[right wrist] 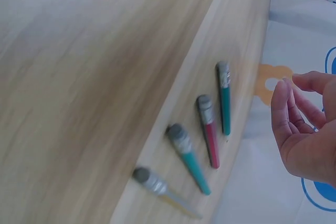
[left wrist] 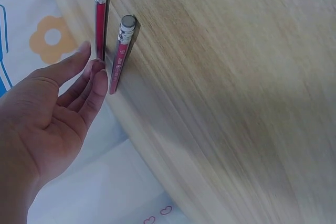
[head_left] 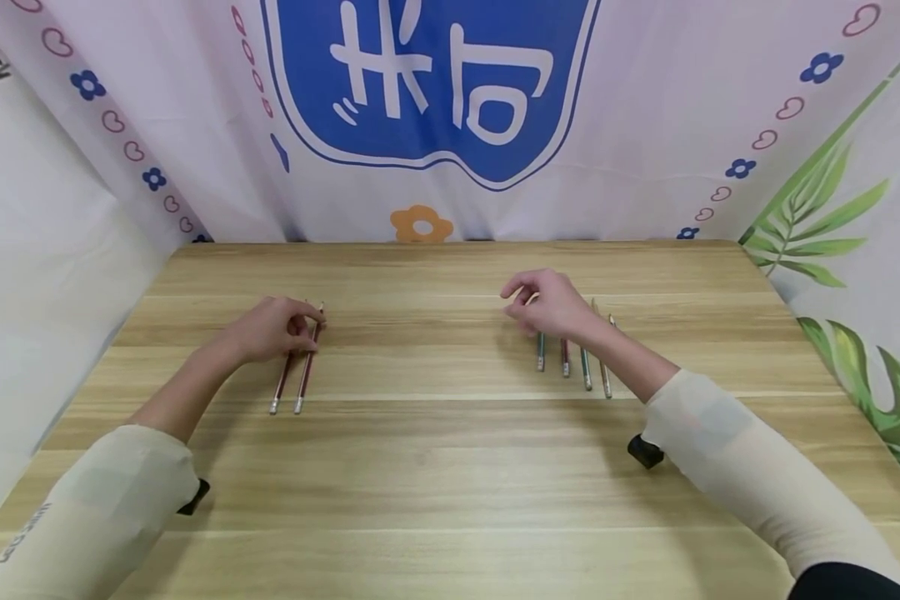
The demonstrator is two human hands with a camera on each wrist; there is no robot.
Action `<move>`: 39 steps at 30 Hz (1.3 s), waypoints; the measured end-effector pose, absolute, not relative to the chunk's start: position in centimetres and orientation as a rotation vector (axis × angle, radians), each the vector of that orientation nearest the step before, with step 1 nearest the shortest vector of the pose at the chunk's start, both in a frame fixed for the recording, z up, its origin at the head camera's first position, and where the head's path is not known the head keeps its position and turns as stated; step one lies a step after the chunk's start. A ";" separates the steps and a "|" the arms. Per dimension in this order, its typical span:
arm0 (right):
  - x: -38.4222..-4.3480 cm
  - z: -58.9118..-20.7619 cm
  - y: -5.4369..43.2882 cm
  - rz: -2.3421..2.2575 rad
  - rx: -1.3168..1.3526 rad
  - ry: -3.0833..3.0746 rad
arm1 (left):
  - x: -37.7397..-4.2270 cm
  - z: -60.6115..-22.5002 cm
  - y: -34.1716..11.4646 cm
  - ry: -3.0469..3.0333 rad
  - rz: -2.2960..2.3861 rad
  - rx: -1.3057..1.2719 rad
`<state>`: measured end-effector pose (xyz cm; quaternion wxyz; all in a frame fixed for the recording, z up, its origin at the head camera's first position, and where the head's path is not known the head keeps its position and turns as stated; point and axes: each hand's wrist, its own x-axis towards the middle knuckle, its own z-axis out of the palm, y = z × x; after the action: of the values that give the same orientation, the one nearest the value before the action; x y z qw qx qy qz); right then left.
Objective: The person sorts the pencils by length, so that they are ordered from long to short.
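Two dark red pencils lie side by side on the left of the table, their eraser ends towards me: a left pencil [head_left: 281, 385] and a right pencil [head_left: 305, 385]. Over their far ends is my left hand [head_left: 273, 327], thumb and fingertips apart, at the right pencil; its fingers cover part of both. Across the table, my right hand [head_left: 546, 304] hovers with loosely bent fingers and nothing held. It is near a row of pencils: a green one [right wrist: 225, 103], a red one [right wrist: 209, 135], another green one [right wrist: 192, 166] and a yellowish one [right wrist: 173, 199]. Their far ends are partly hidden in the head view.
The wooden table [head_left: 420, 467] ends at the back against a hanging cloth [head_left: 645, 125] with a blue emblem. A white wall covering [head_left: 45, 250] stands at the left, and a leaf-patterned one [head_left: 855, 275] at the right.
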<state>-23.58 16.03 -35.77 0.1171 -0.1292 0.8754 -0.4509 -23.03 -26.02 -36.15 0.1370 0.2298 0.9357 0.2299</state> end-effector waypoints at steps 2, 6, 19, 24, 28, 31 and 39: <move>-23.6 -35.9 16.4 -1.306 -0.379 2.571 | -23.1 -36.2 -26.0 2.706 0.669 0.668; -23.7 -36.2 17.2 -1.276 -0.376 2.590 | -23.2 -36.3 -26.0 2.702 0.674 0.670; -23.7 -36.5 19.1 -1.289 -0.334 2.572 | -23.2 -36.1 -25.0 2.710 0.701 0.678; -23.6 -36.6 19.7 -1.273 -0.339 2.591 | -23.2 -35.7 -23.7 2.708 0.738 0.704; -23.4 -36.5 20.3 -1.260 -0.338 2.605 | -23.3 -35.4 -22.4 2.678 0.795 0.694; -23.2 -36.4 20.6 -1.260 -0.339 2.606 | -23.4 -35.3 -21.5 2.662 0.829 0.694; -22.7 -36.3 21.4 -1.284 -0.336 2.592 | -23.9 -35.5 -18.8 2.642 0.858 0.776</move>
<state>-22.69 21.45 -36.26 0.1146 -0.1145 0.8841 -0.4382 -23.89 -18.79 -35.49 0.1284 0.2668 0.9085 0.2950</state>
